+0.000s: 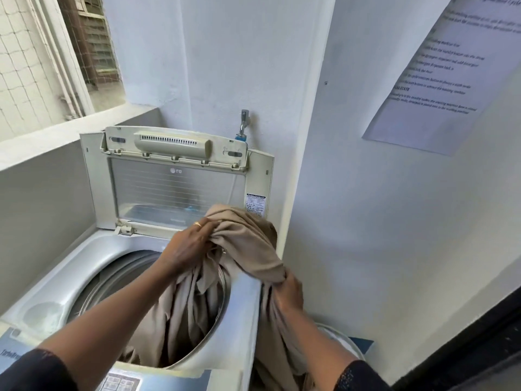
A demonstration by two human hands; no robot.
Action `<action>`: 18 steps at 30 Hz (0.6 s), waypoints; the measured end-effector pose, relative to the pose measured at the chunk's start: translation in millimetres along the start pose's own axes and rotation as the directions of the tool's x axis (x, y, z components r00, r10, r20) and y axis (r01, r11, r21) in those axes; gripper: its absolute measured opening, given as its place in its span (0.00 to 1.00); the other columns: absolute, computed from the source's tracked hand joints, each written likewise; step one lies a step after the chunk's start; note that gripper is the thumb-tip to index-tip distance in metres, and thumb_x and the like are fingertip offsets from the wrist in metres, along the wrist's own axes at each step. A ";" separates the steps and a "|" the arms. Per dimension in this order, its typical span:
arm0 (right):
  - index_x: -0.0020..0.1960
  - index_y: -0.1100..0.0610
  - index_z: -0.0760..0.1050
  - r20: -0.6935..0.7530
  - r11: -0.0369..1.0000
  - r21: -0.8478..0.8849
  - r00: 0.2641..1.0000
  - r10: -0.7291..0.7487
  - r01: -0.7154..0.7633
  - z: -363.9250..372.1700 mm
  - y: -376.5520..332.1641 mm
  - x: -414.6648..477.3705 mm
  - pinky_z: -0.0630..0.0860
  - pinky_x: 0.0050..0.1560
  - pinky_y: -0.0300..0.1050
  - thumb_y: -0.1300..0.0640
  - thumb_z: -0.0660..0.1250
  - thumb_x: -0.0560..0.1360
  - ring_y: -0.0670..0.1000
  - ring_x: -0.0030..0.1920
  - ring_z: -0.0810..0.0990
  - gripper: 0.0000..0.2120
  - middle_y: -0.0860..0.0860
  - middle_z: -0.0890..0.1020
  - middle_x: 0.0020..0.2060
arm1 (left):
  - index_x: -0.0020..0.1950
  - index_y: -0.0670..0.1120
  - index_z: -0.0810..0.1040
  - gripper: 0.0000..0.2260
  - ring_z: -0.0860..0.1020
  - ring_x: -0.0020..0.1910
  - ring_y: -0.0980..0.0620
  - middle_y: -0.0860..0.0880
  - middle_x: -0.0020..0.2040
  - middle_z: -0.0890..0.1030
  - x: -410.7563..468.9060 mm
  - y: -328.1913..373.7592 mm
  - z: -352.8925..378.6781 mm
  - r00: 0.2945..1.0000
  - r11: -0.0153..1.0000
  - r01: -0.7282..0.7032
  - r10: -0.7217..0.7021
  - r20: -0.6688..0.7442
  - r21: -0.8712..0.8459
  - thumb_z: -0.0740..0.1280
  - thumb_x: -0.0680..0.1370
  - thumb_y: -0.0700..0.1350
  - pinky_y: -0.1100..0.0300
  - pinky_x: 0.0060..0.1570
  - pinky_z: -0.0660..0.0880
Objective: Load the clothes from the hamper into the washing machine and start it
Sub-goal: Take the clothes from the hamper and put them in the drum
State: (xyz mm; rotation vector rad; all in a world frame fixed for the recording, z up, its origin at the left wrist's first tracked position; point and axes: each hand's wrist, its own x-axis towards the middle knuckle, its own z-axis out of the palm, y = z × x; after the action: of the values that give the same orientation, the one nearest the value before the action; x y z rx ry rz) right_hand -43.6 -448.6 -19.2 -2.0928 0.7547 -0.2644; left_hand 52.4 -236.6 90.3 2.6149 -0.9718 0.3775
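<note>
A top-loading washing machine stands in front of me with its lid folded up against the wall. A long beige cloth drapes over the machine's right rim, one part hanging into the drum and another trailing down the outside. My left hand grips the cloth above the drum opening. At the machine's right edge, my right hand clutches another bunch of the same cloth. The hamper shows only as a pale rim low on the right, mostly hidden behind my right arm.
The control panel lies along the machine's near edge at the bottom. A tap juts from the wall behind the lid. A printed sheet hangs on the right wall. A ledge and window are at the left.
</note>
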 end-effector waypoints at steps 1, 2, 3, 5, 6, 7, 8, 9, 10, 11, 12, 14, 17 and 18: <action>0.54 0.55 0.77 -0.075 0.999 -0.012 0.996 -0.047 0.046 -10.0 -16.4 2.4 0.71 0.43 0.46 0.54 0.63 0.74 0.60 0.53 0.80 0.11 0.57 0.83 0.52 | 0.63 0.47 0.71 0.22 0.79 0.53 0.37 0.40 0.61 0.75 -1.8 -7.6 -4.0 0.998 0.998 0.048 -0.048 -0.028 -0.029 0.57 0.71 0.52 0.47 0.43 0.75; 0.53 0.56 0.77 -0.135 0.994 -0.029 0.985 -0.107 0.104 -19.8 -36.0 3.5 0.71 0.42 0.47 0.52 0.61 0.73 0.62 0.52 0.80 0.13 0.59 0.83 0.50 | 0.62 0.47 0.70 0.20 0.78 0.53 0.36 0.39 0.59 0.75 -4.7 -15.8 -7.9 0.994 0.994 0.096 -0.099 -0.049 -0.051 0.58 0.71 0.51 0.47 0.43 0.74; 0.54 0.56 0.77 -0.176 0.984 -0.048 0.968 -0.177 0.171 -28.6 -57.8 4.1 0.72 0.42 0.48 0.51 0.58 0.71 0.63 0.51 0.80 0.17 0.60 0.83 0.50 | 0.61 0.45 0.70 0.19 0.78 0.53 0.36 0.39 0.58 0.75 -8.4 -25.1 -9.7 0.984 0.984 0.160 -0.165 -0.066 -0.077 0.59 0.73 0.50 0.46 0.43 0.73; 0.58 0.55 0.78 -0.235 0.947 -0.074 0.917 -0.321 0.312 -38.8 -107.3 0.9 0.74 0.44 0.49 0.49 0.54 0.69 0.63 0.50 0.81 0.24 0.60 0.83 0.49 | 0.60 0.38 0.71 0.15 0.76 0.55 0.37 0.37 0.57 0.74 -16.0 -45.4 -11.6 0.949 0.947 0.295 -0.305 -0.075 -0.124 0.61 0.78 0.48 0.46 0.45 0.71; 0.58 0.55 0.78 -0.256 0.914 -0.080 0.878 -0.406 0.399 -41.0 -133.3 -3.4 0.75 0.44 0.48 0.47 0.53 0.69 0.62 0.50 0.81 0.24 0.59 0.84 0.50 | 0.58 0.37 0.71 0.13 0.75 0.55 0.37 0.37 0.56 0.73 -20.5 -55.4 -12.3 0.928 0.925 0.351 -0.364 -0.077 -0.148 0.62 0.79 0.45 0.46 0.45 0.70; 0.57 0.54 0.79 -0.252 0.874 -0.089 0.838 -0.484 0.478 -40.2 -157.5 -8.2 0.76 0.45 0.46 0.46 0.53 0.70 0.60 0.51 0.81 0.24 0.57 0.84 0.50 | 0.57 0.37 0.70 0.12 0.75 0.55 0.37 0.36 0.55 0.73 -25.5 -66.7 -11.4 0.907 0.903 0.394 -0.412 -0.082 -0.172 0.61 0.79 0.44 0.47 0.46 0.70; 0.57 0.54 0.79 -0.229 0.832 -0.103 0.801 -0.553 0.545 -36.7 -181.7 -15.4 0.75 0.46 0.45 0.48 0.55 0.72 0.58 0.52 0.81 0.21 0.56 0.84 0.51 | 0.56 0.37 0.70 0.10 0.74 0.55 0.37 0.36 0.55 0.73 -31.0 -77.1 -10.7 0.889 0.882 0.425 -0.449 -0.088 -0.201 0.61 0.79 0.43 0.47 0.48 0.69; 0.57 0.55 0.78 -0.188 0.802 -0.116 0.780 -0.597 0.586 -31.0 -203.8 -22.1 0.75 0.47 0.45 0.50 0.58 0.73 0.58 0.52 0.81 0.18 0.57 0.83 0.50 | 0.55 0.37 0.71 0.09 0.74 0.55 0.38 0.36 0.54 0.73 -36.0 -87.9 -10.1 0.875 0.867 0.441 -0.472 -0.102 -0.232 0.61 0.79 0.41 0.48 0.50 0.69; 0.57 0.55 0.77 -0.144 0.779 -0.130 0.766 -0.626 0.613 -23.3 -223.6 -28.7 0.75 0.48 0.47 0.52 0.59 0.74 0.59 0.52 0.80 0.15 0.58 0.83 0.50 | 0.55 0.37 0.72 0.08 0.74 0.56 0.38 0.36 0.53 0.74 -40.5 -96.1 -9.7 0.862 0.855 0.452 -0.492 -0.121 -0.254 0.60 0.79 0.40 0.48 0.51 0.68; 0.56 0.55 0.76 -0.098 0.764 -0.140 0.760 -0.643 0.629 -12.4 -241.2 -35.1 0.75 0.48 0.48 0.53 0.59 0.74 0.60 0.51 0.80 0.14 0.59 0.83 0.49 | 0.55 0.37 0.73 0.08 0.73 0.56 0.38 0.36 0.53 0.74 -45.4 -106.7 -8.0 0.846 0.841 0.463 -0.514 -0.144 -0.282 0.60 0.79 0.40 0.48 0.52 0.68; 0.56 0.54 0.74 -0.049 0.764 -0.144 0.767 -0.640 0.629 -0.7 -256.2 -42.4 0.75 0.48 0.49 0.53 0.59 0.74 0.61 0.51 0.80 0.13 0.60 0.82 0.49 | 0.55 0.37 0.74 0.08 0.73 0.56 0.38 0.36 0.53 0.75 -50.7 -115.2 -8.4 0.827 0.820 0.476 -0.540 -0.155 -0.317 0.60 0.79 0.40 0.48 0.54 0.68; 0.58 0.54 0.72 0.035 0.775 -0.149 0.786 -0.617 0.614 28.1 -275.5 -53.4 0.75 0.47 0.51 0.56 0.59 0.74 0.62 0.51 0.80 0.12 0.61 0.82 0.49 | 0.57 0.38 0.76 0.10 0.71 0.59 0.38 0.35 0.55 0.75 -63.4 -137.2 -6.9 0.791 0.773 0.516 -0.595 -0.140 -0.368 0.61 0.79 0.40 0.47 0.57 0.68; 0.62 0.58 0.69 0.160 0.781 -0.185 0.803 -0.574 0.596 75.9 -276.2 -61.4 0.75 0.51 0.55 0.61 0.57 0.75 0.64 0.55 0.78 0.15 0.63 0.79 0.54 | 0.58 0.41 0.79 0.20 0.65 0.67 0.41 0.38 0.61 0.75 -88.7 -177.5 -0.7 0.786 0.766 0.613 -0.616 0.051 -0.193 0.59 0.76 0.52 0.50 0.65 0.66; 0.62 0.60 0.68 0.220 0.776 -0.216 0.804 -0.553 0.593 92.6 -268.6 -62.4 0.74 0.54 0.56 0.62 0.56 0.76 0.65 0.57 0.76 0.16 0.64 0.78 0.56 | 0.60 0.44 0.79 0.22 0.64 0.69 0.43 0.40 0.63 0.75 -98.2 -190.0 1.3 0.746 0.754 0.656 -0.640 0.182 -0.038 0.57 0.75 0.54 0.53 0.65 0.66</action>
State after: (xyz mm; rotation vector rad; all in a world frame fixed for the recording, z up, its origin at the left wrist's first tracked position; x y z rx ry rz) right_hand 60.0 -231.9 144.8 -2.5449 0.0317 -0.3481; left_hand 107.4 -44.1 15.0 2.7041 -0.0522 -0.0618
